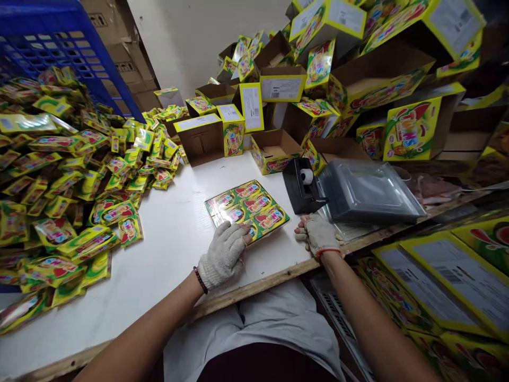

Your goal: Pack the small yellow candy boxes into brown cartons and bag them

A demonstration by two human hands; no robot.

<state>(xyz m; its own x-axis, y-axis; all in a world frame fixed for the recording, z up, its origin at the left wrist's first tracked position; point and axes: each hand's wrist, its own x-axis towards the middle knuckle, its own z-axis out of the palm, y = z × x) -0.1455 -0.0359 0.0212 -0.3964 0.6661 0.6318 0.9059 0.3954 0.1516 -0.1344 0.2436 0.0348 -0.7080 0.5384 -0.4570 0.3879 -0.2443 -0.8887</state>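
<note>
A flat block of small yellow-green printed boxes (258,204), set side by side in rows, lies on the white table. Its edge looks like thin clear plastic. My left hand (225,249), in a white knitted glove with bare fingertips, grips the block's near left corner, fingers bent over the top. The thumb is hidden. My right hand (318,233), gloved the same way, rests by the table's front edge, just below a black tape dispenser (298,185). Its fingers are curled together, and whatever they may hold is too small to make out.
A large heap of small printed boxes (75,185) covers the left, beside a blue plastic crate (79,40). Open display cartons (276,148) pile up at the back and right. Clear plastic trays (366,191) are stacked right of the dispenser. More cartons (441,281) stand below right.
</note>
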